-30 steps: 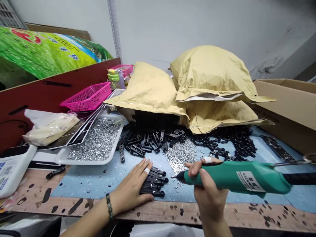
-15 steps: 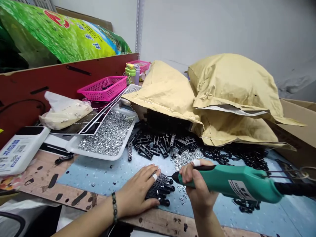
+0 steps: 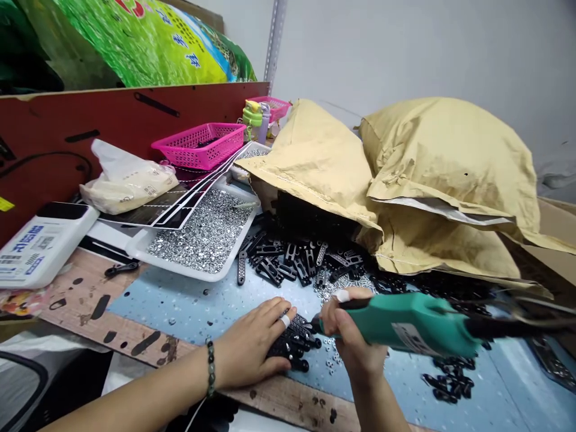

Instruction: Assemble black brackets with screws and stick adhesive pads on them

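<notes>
My left hand [image 3: 254,345] lies over a row of black plastic parts [image 3: 299,342], holding them together with the thumb at the near end and the fingers along the far side. In my right hand [image 3: 353,333] is a green electric screwdriver [image 3: 407,324], gripped near its front and lying almost level. Its dark tip points left and sits against or very close to the row; exact contact is unclear. Small metal nuts [image 3: 333,354] are scattered just right of the parts. Behind both hands lies a heap of loose black parts [image 3: 288,261].
A white tray [image 3: 216,276] of nuts stands back left, near a pink basket [image 3: 202,159] and a tissue pack [image 3: 130,186]. Paper sacks [image 3: 450,156] fill the back right. More black parts [image 3: 450,378] lie beneath the screwdriver. Its cord [image 3: 517,327] runs off right.
My right hand and the screwdriver have moved left, closer to the row of parts. My left hand stays on the row. The camera view has shifted slightly.
</notes>
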`<action>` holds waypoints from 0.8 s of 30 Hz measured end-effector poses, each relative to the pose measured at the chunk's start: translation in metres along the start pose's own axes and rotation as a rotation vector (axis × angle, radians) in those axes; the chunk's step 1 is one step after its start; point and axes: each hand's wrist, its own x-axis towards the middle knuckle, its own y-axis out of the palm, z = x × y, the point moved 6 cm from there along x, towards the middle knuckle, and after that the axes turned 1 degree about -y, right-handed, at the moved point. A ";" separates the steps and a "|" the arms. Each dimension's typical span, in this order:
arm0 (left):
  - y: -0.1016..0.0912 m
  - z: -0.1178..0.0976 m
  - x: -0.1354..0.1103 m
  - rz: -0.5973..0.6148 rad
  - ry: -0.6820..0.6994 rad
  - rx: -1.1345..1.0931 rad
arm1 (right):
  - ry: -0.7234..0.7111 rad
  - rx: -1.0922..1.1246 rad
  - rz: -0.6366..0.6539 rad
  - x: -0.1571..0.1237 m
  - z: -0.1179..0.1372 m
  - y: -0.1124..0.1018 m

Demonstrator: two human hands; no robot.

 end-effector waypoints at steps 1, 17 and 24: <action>0.000 0.000 0.000 0.003 -0.005 0.000 | -0.022 0.039 -0.005 -0.001 0.007 -0.002; -0.001 -0.001 0.000 0.020 -0.011 0.023 | -0.058 0.137 -0.007 -0.011 0.021 -0.004; -0.002 -0.002 0.001 0.020 -0.008 0.019 | -0.004 0.151 0.002 -0.015 0.009 -0.005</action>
